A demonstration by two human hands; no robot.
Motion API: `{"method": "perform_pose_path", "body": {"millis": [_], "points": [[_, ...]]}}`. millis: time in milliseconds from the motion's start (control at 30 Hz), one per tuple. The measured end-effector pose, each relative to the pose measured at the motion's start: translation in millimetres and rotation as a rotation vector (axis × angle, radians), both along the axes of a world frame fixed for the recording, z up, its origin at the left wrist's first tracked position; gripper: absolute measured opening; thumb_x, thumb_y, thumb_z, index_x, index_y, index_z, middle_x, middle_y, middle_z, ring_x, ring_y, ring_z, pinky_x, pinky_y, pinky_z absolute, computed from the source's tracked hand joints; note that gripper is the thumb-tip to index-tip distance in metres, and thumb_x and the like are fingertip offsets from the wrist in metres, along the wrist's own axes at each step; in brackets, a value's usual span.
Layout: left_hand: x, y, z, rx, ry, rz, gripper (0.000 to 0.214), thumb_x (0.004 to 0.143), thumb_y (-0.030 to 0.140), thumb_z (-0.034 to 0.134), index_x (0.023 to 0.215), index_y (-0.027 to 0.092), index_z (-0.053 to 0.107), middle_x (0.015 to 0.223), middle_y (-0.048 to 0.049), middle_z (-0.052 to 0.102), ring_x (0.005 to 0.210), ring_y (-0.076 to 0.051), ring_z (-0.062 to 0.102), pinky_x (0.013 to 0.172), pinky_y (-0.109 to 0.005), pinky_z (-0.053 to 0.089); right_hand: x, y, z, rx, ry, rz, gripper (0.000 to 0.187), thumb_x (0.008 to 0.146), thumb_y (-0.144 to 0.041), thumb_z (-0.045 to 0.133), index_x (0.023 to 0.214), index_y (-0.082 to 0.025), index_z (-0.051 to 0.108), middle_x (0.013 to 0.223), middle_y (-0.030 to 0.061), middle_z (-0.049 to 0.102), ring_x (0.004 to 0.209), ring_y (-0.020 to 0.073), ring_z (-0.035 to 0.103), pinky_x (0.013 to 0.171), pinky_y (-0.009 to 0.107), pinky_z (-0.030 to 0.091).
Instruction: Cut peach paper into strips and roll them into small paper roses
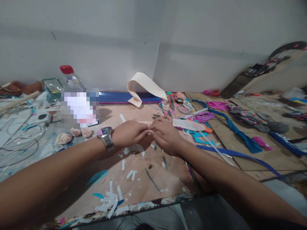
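Observation:
My left hand [129, 132] and my right hand [165, 134] meet above the middle of the worktable [134, 188]. Both have their fingers pinched together round a small pale pink piece [151, 130] held between the fingertips; it is too small to name. A wristwatch [105, 135] sits on my left wrist. Behind the hands a wide pale pink ribbon [144, 86] curls up off the table. Small pink rolled pieces [63, 138] lie to the left of my left forearm.
A plastic bottle with a red cap [70, 80] stands at the back left, near white cables [21, 134]. Scissors and tape rolls [177, 103] lie behind my right hand. Blue strips [240, 134], magenta scraps [216, 105] and white paper cuttings [112, 201] are scattered about.

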State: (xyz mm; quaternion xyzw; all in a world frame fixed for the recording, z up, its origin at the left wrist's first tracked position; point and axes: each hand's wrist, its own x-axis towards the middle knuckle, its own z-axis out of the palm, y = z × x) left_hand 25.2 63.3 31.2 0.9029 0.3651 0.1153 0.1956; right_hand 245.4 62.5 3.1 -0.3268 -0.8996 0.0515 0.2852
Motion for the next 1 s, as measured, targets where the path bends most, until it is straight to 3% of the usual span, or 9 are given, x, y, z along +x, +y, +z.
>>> {"method": "perform_pose_path", "body": {"millis": [233,500,733,867,1000], "points": [[-1.2,-0.9,3.7,-0.08,0.009,-0.012,0.031,0.103,0.034,0.045,0.089,0.017,0.067,0.082,-0.0047,0.073,0.069,-0.015,0.062,0.064,-0.026,0.038,0.5,0.3,0.3,0.025,0.02,-0.015,0.013,0.091,-0.022,0.056,0.079,-0.021,0.061,0.081,0.0025,0.07,0.098,0.0234,0.061,0.095,0.046,0.028],[-1.2,-1.0,5.4,-0.185,-0.063,-0.008,0.036,0.103,0.038,0.044,0.084,0.017,0.066,0.066,-0.0006,0.069,0.058,-0.014,0.063,0.06,-0.025,0.04,-0.2,-2.6,2.3,-0.028,0.011,-0.015,0.013,0.096,-0.031,0.061,0.09,-0.022,0.068,0.087,0.0028,0.074,0.099,0.0233,0.06,0.098,0.046,0.028],[-4.4,2.0,-1.9,-0.517,-0.22,-0.014,0.041,0.104,0.046,0.042,0.082,0.016,0.061,0.076,-0.004,0.074,0.062,-0.015,0.072,0.06,-0.023,0.05,1.5,1.2,0.4,0.019,0.01,-0.042,0.017,0.1,-0.032,0.057,0.091,-0.022,0.067,0.09,0.0028,0.075,0.101,0.0235,0.061,0.1,0.047,0.027],[-3.5,2.7,-4.6,-0.593,-0.26,0.009,0.048,0.102,0.054,0.042,0.08,0.016,0.061,0.075,-0.0059,0.074,0.063,-0.016,0.073,0.059,-0.023,0.052,2.3,2.5,-0.6,0.026,0.011,0.007,0.018,0.1,-0.036,0.059,0.095,-0.023,0.071,0.09,0.0028,0.076,0.098,0.0235,0.061,0.101,0.046,0.028],[-2.8,2.1,-2.7,-0.664,-0.279,-0.012,0.038,0.101,0.044,0.048,0.083,0.015,0.063,0.073,-0.0049,0.073,0.063,-0.014,0.071,0.06,-0.022,0.052,2.0,-0.1,0.4,0.036,0.038,0.016,0.015,0.1,-0.032,0.06,0.093,-0.025,0.072,0.089,0.0011,0.077,0.098,0.0227,0.062,0.103,0.047,0.027]]}}
